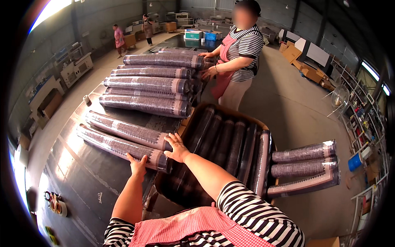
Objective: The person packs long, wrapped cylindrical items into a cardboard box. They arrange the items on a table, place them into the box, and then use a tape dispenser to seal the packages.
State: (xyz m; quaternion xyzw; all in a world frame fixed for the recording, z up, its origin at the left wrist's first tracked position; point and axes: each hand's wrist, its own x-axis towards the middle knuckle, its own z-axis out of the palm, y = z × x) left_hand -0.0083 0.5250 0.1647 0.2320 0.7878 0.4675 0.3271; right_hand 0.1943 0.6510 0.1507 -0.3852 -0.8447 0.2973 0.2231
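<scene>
Two plastic-wrapped rolls of dark, patterned fabric-like material lie side by side on the dark table, the near roll [119,145] and the far roll [125,129]. My left hand [138,166] grips the near roll from its near side; some of its fingers are hidden. Over the right ends of both rolls, my right hand [177,148] lies with its fingers spread. Just right of these ends stands an open cardboard box [257,122] holding several similar rolls [234,148] in a row. Another stack of wrapped rolls [144,84] sits farther back on the table.
Across the box, a co-worker [242,57] has both hands at the stack's right end. Three more rolls [304,169] jut out to the right of the box. Tape rolls [61,208] and scissors [48,195] lie at the table's [90,185] left. A fan [340,96] stands far right.
</scene>
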